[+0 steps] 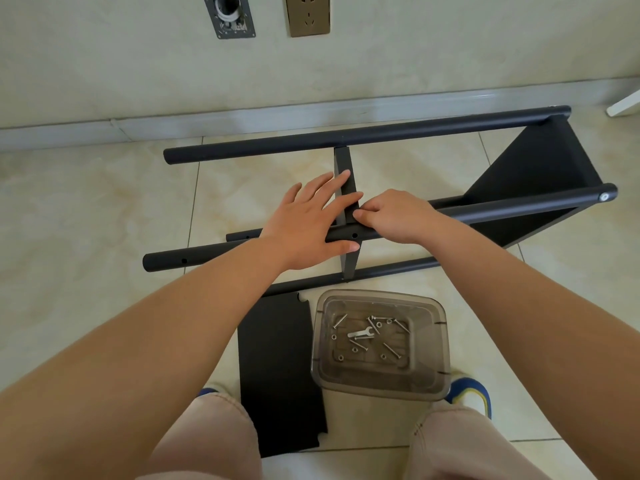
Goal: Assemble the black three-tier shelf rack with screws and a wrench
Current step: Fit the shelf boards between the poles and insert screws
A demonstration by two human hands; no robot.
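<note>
Tiled floor [104, 209]: keep left hand [304, 223] flat, fingers apart, steadying middle shelf panel [344, 188]; right hand [394, 216] fingers pinched together, aligning pole [485, 213] hole.

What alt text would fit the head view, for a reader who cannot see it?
Two bare hands work on a half-built black rack lying on a tiled floor: the left hand rests open on a pole and middle shelf, the right hand pinches at their joint. Nearer, a clear tub holds screws and a wrench, beside a loose black panel.
</note>
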